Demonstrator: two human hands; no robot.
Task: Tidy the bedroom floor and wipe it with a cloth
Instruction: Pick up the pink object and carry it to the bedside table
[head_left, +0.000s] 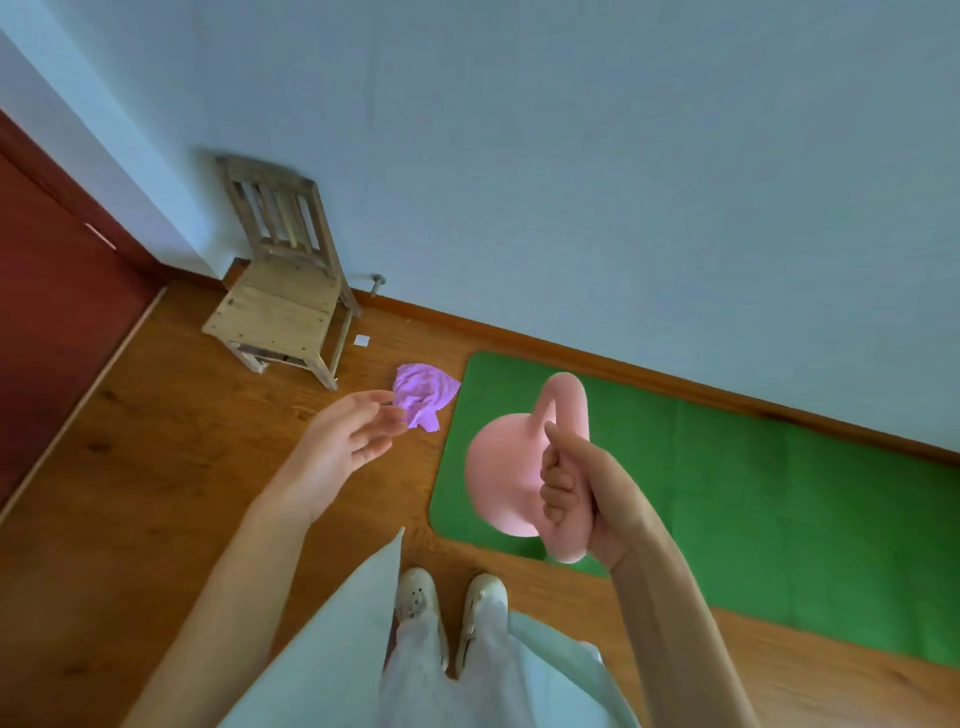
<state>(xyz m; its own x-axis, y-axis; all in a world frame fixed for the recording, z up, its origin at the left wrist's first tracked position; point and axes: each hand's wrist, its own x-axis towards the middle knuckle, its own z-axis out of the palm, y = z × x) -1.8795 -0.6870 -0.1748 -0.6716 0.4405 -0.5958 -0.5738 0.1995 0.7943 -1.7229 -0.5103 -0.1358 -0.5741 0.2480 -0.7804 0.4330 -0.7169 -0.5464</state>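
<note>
One green mat (727, 493) is laid on the wood floor (156, 493) by the wall. One chair (285, 306) is seen. One pink kettlebell (509, 473) is gripped by the right hand (587, 493). The left hand (343, 447) is relaxed, reaching towards one purple cloth (423, 395) on the floor.

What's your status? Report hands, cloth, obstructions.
Right hand grips pink kettlebell over green mat. Left hand open, reaching toward purple cloth on floor. Nothing in the way.

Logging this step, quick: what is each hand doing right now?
Left hand: open, holding nothing.
Right hand: gripping the pink kettlebell by its handle.
</note>
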